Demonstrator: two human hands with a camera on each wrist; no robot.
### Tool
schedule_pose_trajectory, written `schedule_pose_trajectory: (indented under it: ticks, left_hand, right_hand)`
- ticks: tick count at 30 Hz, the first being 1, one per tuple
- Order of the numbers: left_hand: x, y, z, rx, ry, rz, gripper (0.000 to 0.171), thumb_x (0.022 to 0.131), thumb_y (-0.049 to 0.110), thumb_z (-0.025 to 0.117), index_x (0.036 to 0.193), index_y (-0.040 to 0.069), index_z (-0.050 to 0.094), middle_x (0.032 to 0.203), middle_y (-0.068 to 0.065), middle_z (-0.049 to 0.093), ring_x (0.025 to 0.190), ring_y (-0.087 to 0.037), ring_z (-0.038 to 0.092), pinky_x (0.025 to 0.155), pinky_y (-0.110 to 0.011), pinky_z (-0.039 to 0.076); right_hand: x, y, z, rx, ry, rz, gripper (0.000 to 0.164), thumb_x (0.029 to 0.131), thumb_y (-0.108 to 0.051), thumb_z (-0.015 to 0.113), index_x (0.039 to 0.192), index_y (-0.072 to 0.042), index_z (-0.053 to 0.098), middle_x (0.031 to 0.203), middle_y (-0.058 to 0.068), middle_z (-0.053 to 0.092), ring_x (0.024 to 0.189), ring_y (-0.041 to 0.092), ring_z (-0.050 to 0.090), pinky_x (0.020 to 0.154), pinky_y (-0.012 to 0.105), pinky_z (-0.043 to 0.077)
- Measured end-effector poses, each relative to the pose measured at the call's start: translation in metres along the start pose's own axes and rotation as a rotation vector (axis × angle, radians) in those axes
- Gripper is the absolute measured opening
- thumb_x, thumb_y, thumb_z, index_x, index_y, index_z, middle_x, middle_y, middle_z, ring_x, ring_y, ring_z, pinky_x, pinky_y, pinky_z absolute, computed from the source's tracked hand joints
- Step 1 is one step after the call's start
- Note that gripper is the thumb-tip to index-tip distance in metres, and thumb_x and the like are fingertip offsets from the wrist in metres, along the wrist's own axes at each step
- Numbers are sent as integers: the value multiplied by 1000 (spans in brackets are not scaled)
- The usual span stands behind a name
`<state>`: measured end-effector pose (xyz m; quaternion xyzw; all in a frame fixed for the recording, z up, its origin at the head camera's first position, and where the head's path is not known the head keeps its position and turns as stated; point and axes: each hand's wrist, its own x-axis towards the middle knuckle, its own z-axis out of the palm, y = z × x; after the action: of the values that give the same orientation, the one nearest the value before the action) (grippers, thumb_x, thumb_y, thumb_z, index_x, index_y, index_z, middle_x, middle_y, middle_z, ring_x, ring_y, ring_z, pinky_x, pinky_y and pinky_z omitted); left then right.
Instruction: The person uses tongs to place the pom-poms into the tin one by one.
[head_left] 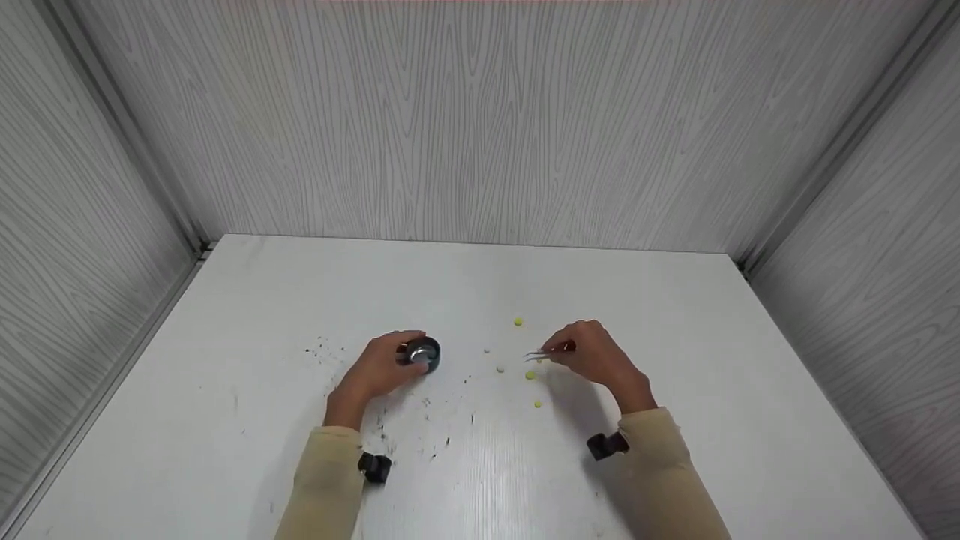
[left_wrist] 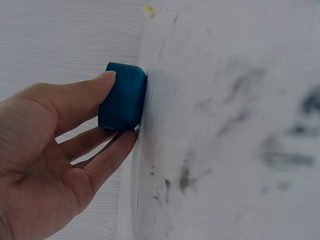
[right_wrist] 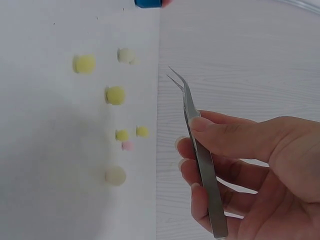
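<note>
My left hand [head_left: 380, 366] grips a small blue cup [left_wrist: 122, 97] at its sides between thumb and fingers. In the head view the cup's mouth faces up, and its shiny interior shows. The left wrist view has the cup's base right at the white tabletop. My right hand [head_left: 592, 352] pinches a pair of curved-tip metal tweezers [right_wrist: 204, 165], the thumb along one side. The two fine tips stand slightly apart with nothing between them. Close by lie small round balls: a yellow ball [right_wrist: 115, 95], a whitish ball [right_wrist: 126, 55], a pink ball [right_wrist: 127, 145] and several others.
The white table [head_left: 637, 300] has dark smudges [head_left: 382, 427] and specks around the left forearm. Grey wood-grain panels [head_left: 480, 120] enclose the back and both sides. One yellow ball [head_left: 518, 321] lies farther back than the others.
</note>
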<state>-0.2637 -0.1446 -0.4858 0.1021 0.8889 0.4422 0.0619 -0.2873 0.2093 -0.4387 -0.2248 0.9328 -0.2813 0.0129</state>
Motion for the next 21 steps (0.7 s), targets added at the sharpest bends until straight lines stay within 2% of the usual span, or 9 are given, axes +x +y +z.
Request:
schedule_pose_trajectory:
  ticks: [13,21]
  left_hand:
    - [-3,-2,2,-8,20,-25,57,95,12,73,149,6,54,149,-21,56,134,-41,58,114,-54,48]
    - [-1,-2,1,-9,7,-34,58,96,13,73,150,8,53,152,-21,54,138,-40,56,117,-54,45]
  right_hand:
    - [-6,4,0,13,-23,12,16,87,0,78,100,-9,84,97,7,80,82,15,63,73,26,51]
    - [-7,7,1,24,-17,3,16,87,2,77,99,-7,84,96,9,79,84,16,66,74,28,53]
